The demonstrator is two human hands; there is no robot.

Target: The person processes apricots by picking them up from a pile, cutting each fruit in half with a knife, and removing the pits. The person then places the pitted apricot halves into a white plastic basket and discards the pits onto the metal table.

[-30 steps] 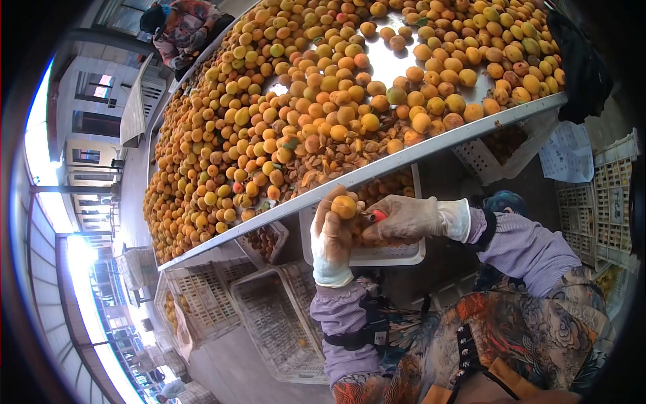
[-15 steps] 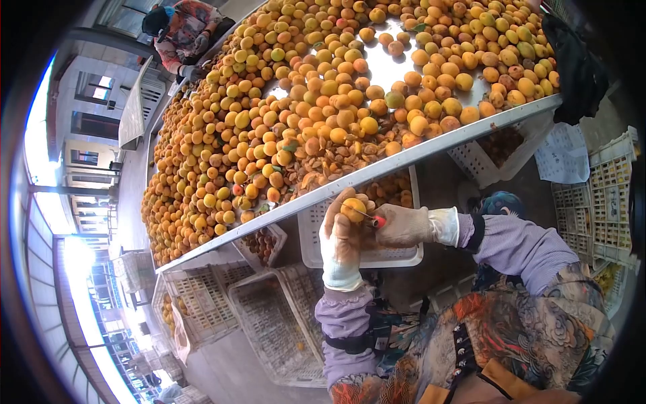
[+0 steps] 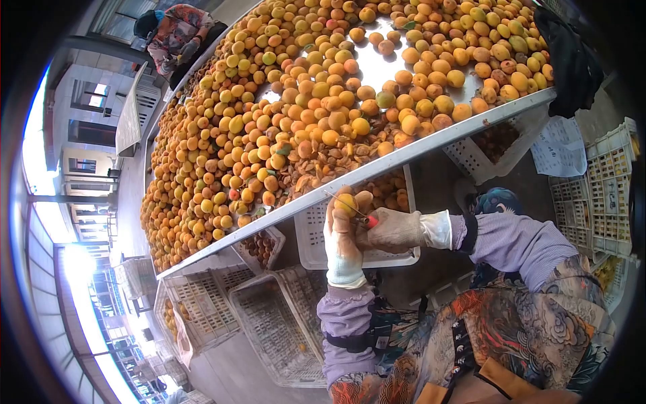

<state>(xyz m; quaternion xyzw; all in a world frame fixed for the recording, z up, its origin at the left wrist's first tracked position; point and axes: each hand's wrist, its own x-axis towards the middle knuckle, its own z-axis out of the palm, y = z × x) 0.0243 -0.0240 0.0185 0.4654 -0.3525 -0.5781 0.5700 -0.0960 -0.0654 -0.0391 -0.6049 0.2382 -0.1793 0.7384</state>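
Note:
A yellow-orange apricot [image 3: 346,205] sits in the gloved fingers of my left hand [image 3: 343,239], which are curled round it from below. My right hand [image 3: 397,230], gloved too, is closed on a small knife [image 3: 372,221] with a red handle end. Its thin blade lies across the apricot, and the tip sticks out past the fruit's upper left; how deep it cuts I cannot tell. Both hands are just in front of the metal table edge [image 3: 417,149], over a white crate [image 3: 316,236] holding apricot pieces. Split apricots and scraps [image 3: 323,165] lie on the table behind that edge.
Whole apricots [image 3: 235,128] cover much of the table. A person [image 3: 176,40] stands at its far left side. Plastic crates [image 3: 276,323] stand on the floor at left, with more stacked crates [image 3: 595,195] at right. Black cloth [image 3: 568,64] hangs over the right corner.
The knife blade has swung across the apricot, its tip now beyond the upper left side. My hands stay close together. The other person's hands have drawn back from the fruit.

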